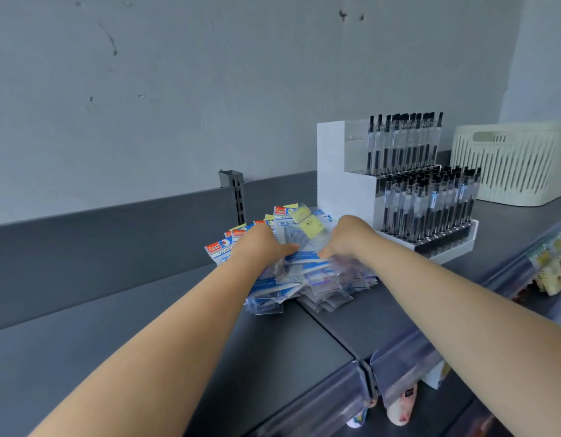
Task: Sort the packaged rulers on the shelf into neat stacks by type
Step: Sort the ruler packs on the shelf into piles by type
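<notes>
A loose pile of packaged rulers in clear sleeves with blue, white and red headers lies on the grey shelf, fanned out toward the back rail. Both my arms reach over it. My left hand lies on the left side of the pile, its thumb pinching a blue-edged packet on top. My right hand is on the right side, fingers curled down onto the same top packets. The fingertips of both hands are hidden among the packets.
A white tiered display of black pens stands right behind the pile. A cream slatted basket sits at the far right. A grey back rail borders the shelf. Price-strip holders line the front edge, with goods hanging below.
</notes>
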Tool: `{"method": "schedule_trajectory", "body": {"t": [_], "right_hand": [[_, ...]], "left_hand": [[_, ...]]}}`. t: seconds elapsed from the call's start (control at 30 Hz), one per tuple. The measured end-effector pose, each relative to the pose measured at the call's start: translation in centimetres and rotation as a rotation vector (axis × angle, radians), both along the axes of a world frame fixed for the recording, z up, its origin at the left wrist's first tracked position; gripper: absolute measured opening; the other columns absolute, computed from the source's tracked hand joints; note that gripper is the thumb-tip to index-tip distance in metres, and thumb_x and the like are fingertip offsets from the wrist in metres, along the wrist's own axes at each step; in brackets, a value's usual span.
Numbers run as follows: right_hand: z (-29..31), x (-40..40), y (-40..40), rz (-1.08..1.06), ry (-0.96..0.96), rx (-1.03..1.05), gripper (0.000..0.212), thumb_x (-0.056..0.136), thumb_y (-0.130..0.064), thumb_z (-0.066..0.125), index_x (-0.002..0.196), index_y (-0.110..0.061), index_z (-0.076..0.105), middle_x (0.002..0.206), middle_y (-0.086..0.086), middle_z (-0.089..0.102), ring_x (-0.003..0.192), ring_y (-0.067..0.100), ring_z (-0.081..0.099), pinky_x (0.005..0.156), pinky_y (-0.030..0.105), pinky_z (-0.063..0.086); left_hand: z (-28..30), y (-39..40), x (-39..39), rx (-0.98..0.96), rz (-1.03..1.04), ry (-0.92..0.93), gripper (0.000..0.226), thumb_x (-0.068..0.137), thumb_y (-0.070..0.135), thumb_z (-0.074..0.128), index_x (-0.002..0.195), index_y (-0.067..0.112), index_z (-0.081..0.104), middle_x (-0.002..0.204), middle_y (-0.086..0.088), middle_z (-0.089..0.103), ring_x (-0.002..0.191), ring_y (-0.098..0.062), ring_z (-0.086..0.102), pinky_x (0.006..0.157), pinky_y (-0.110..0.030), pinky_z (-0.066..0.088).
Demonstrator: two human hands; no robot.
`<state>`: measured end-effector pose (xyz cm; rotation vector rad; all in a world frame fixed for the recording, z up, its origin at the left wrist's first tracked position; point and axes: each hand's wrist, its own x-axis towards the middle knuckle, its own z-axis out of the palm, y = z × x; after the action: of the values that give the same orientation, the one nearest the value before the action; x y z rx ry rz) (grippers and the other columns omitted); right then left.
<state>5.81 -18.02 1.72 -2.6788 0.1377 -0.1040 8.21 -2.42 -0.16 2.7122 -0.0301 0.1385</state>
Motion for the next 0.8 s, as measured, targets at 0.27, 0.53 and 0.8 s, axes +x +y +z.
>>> {"method": "schedule_trajectory", "body": {"t": [0.27, 0.53, 0.8], "right_hand": [[-0.6, -0.5, -3.0, -0.032, -0.237, 0.429, 0.018, 0.084, 0.000, 0.047, 0.067, -0.006, 0.044, 0.062, 0.006, 0.038, 0.065, 0.022, 0.041, 0.051, 0.025, 0.024], [1.2, -7.1, -1.6, 0.074, -0.264, 0.767, 0.012, 0.080, 0.005, 0.054, 0.086, 0.003, 0.064, 0.073, 0.013, 0.055, 0.062, 0.022, 0.048, 0.061, 0.030, 0.040], [0.0, -15.2, 6.7, 0.380, -0.085, 0.959, 0.015, 0.087, 0.006, 0.054, 0.082, -0.006, 0.060, 0.064, 0.006, 0.051, 0.042, 0.006, 0.048, 0.036, 0.011, 0.035]], "left_hand": [[1.2, -0.3, -1.2, -0.122, 0.058, 0.054, 0.030, 0.083, 0.025, 0.066, 0.062, 0.009, 0.052, 0.036, 0.001, 0.051, 0.043, -0.011, 0.049, 0.053, -0.021, 0.043], [2.3, 3.2, -7.4, -0.798, 0.117, -0.038, 0.016, 0.082, -0.001, 0.066, 0.073, 0.011, 0.058, 0.061, -0.005, 0.054, 0.049, -0.013, 0.046, 0.046, -0.020, 0.042], [1.6, 12.2, -19.8, -0.909, 0.252, -0.135, 0.022, 0.089, 0.000, 0.059, 0.071, 0.013, 0.057, 0.071, -0.005, 0.061, 0.054, -0.010, 0.060, 0.042, -0.015, 0.050]]}}
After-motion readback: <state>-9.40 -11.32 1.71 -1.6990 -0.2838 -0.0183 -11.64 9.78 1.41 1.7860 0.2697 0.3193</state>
